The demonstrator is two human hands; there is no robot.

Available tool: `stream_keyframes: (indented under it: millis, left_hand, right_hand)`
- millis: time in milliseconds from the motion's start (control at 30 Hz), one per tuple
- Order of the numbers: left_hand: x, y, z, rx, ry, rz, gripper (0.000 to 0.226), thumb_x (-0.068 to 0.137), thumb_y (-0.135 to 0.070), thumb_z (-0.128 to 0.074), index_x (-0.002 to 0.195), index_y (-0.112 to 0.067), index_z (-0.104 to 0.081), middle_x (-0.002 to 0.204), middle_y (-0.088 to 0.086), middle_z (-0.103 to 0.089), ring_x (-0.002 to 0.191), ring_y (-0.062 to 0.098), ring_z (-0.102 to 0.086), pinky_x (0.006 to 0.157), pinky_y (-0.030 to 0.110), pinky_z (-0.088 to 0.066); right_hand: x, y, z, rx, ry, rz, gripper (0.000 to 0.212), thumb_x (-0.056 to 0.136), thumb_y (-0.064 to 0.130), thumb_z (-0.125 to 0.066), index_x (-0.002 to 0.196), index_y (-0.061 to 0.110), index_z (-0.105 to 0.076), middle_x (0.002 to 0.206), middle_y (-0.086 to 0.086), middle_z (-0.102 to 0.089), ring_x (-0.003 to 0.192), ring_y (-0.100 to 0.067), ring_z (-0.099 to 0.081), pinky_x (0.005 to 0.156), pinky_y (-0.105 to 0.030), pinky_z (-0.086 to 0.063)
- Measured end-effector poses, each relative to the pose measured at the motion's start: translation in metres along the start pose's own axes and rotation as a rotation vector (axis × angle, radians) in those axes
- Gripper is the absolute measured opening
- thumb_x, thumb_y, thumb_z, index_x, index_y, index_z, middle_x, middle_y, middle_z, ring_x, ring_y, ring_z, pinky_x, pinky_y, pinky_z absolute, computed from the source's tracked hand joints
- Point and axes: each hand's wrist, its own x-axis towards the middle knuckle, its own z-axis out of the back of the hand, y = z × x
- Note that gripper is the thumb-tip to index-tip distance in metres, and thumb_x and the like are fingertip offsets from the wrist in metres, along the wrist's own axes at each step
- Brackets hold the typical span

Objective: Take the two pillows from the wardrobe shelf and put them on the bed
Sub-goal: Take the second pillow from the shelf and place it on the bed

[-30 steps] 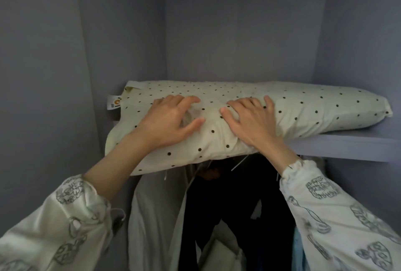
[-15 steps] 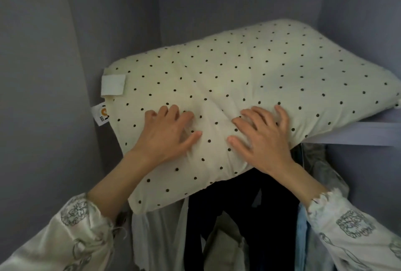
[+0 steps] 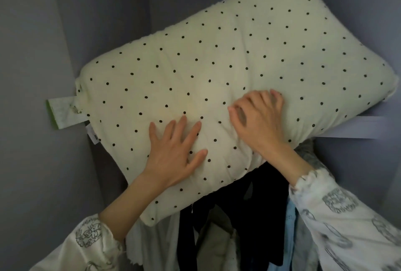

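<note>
A cream pillow with black dots (image 3: pixel 217 70) tilts steeply off the wardrobe shelf (image 3: pixel 355 127), its near edge hanging down over the hanging clothes. My left hand (image 3: pixel 173 153) lies on its lower front with fingers spread and the thumb pressing into the fabric. My right hand (image 3: pixel 258 118) curls its fingers into the cover just to the right, gripping it. White tags (image 3: pixel 65 114) stick out from the pillow's left corner. Only one pillow shows; a second one is not visible.
Grey wardrobe walls (image 3: pixel 43 53) close in on the left, back and right. Dark, white and light blue clothes (image 3: pixel 238 227) hang under the shelf, below the pillow. My patterned white sleeves fill the lower corners.
The pillow has come further out and tipped up more steeply, showing more of its top face. Both hands moved down and toward me with it; the right hand's fingers have curled tighter.
</note>
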Motion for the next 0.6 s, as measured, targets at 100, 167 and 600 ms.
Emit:
stream_keyframes:
  millis: [100, 167, 600]
  left_hand:
    - [-0.005, -0.004, 0.002, -0.015, -0.029, -0.034, 0.06, 0.087, -0.057, -0.03, 0.133, -0.023, -0.048, 0.13, 0.017, -0.053, 0.109, 0.034, -0.055, 0.097, 0.064, -0.031]
    - [-0.003, -0.001, 0.004, -0.057, -0.063, -0.062, 0.05, 0.087, -0.05, -0.037, 0.128, -0.025, -0.05, 0.122, 0.013, -0.055, 0.107, 0.032, -0.055, 0.098, 0.06, -0.031]
    - [0.089, 0.033, 0.042, -0.042, -0.347, 0.052, 0.067, 0.087, -0.05, -0.046, 0.145, -0.038, -0.015, 0.158, 0.011, -0.007, 0.144, 0.041, -0.001, 0.104, 0.074, -0.007]
  right_hand:
    - [0.025, 0.004, -0.012, -0.094, 0.203, -0.112, 0.048, 0.089, 0.046, -0.043, 0.129, 0.02, -0.048, 0.137, -0.012, -0.047, 0.124, -0.032, -0.042, 0.104, -0.062, -0.018]
    - [0.022, 0.002, -0.021, -0.197, 0.268, -0.097, 0.059, 0.092, 0.051, -0.033, 0.144, 0.024, -0.026, 0.153, -0.012, -0.025, 0.137, -0.032, -0.027, 0.106, -0.065, -0.01]
    - [-0.025, -0.022, -0.035, -0.362, 0.174, 0.175, 0.067, 0.09, 0.066, -0.027, 0.147, 0.034, -0.014, 0.156, -0.008, -0.015, 0.142, -0.035, -0.016, 0.108, -0.065, -0.014]
